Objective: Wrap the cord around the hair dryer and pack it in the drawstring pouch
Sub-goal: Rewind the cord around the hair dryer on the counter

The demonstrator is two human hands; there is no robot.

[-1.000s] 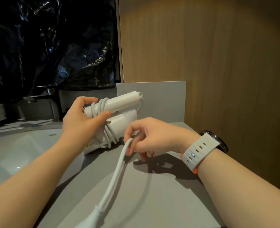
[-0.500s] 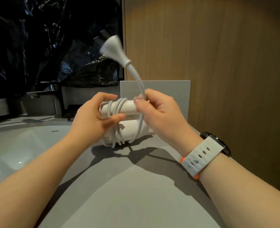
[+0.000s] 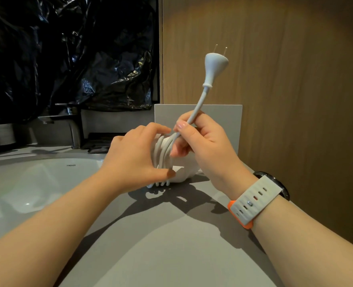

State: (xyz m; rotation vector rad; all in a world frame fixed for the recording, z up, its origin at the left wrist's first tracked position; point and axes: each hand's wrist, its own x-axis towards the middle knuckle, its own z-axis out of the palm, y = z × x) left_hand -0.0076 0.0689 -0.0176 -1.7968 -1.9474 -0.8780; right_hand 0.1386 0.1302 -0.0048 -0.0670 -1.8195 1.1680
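The white hair dryer (image 3: 181,172) rests on the grey counter (image 3: 171,245), mostly hidden behind my hands. Several turns of its white cord (image 3: 163,154) are wound around it. My left hand (image 3: 130,156) grips the dryer over the wound turns, thumb at the bottom. My right hand (image 3: 202,146) holds the free end of the cord just above the coil. The white plug (image 3: 214,67) stands up from that hand, its two prongs pointing upward. No drawstring pouch is recognisable in view.
A white sink basin (image 3: 26,183) lies at the left with a metal faucet (image 3: 68,121) behind it. Black plastic sheeting (image 3: 68,59) covers the wall at back left. A wooden panel (image 3: 275,79) rises at the right, with a grey upstand (image 3: 223,114) behind the dryer.
The cord has gone around the dryer again. The plug swung from low at the front, up over the left, and now stands upright to the right. My right hand shifted right.
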